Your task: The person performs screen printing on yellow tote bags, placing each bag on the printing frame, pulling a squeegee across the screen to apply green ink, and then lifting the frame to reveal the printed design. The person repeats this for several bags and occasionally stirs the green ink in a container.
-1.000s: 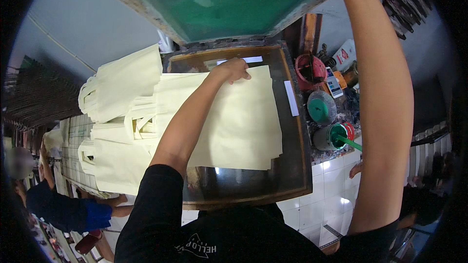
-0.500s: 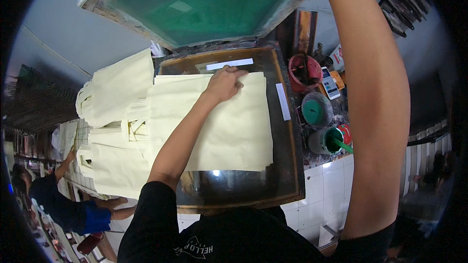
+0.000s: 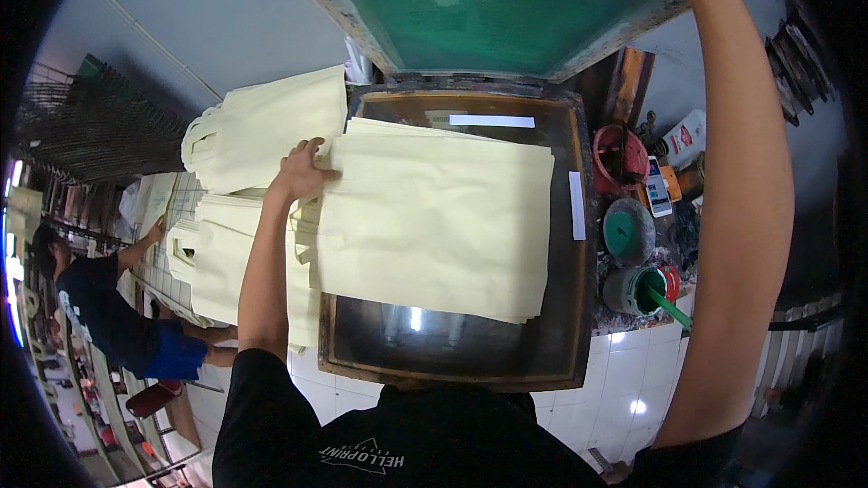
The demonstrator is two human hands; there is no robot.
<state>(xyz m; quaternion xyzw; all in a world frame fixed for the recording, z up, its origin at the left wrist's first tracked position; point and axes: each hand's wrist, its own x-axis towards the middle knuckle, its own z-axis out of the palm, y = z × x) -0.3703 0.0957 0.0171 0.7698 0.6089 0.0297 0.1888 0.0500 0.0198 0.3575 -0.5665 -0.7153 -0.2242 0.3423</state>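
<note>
A stack of flat cream cloth bags (image 3: 438, 221) lies on a dark, wood-edged board (image 3: 452, 343), its top bag slightly askew. At the stack's left edge is my left hand (image 3: 305, 172), its fingers and thumb spread and the thumb close to the top bag. My right arm reaches up past the raised printing screen (image 3: 515, 9), which has a green mesh and a stained frame. The right hand itself is beyond the top edge. Two white strips lie on the board, one behind the stack (image 3: 492, 121) and one to its right (image 3: 577, 206).
More cream bags with handles (image 3: 271, 131) are piled at left. On the right stand a red bucket (image 3: 620, 158), a phone (image 3: 658, 188), a bowl of green ink (image 3: 627, 231) and an ink tub (image 3: 633, 291) with a green stick. Another person (image 3: 117, 307) works at far left.
My left hand has moved left, from the far edge of the stack to its left edge. The top bag has turned slightly. The whole view has shifted.
</note>
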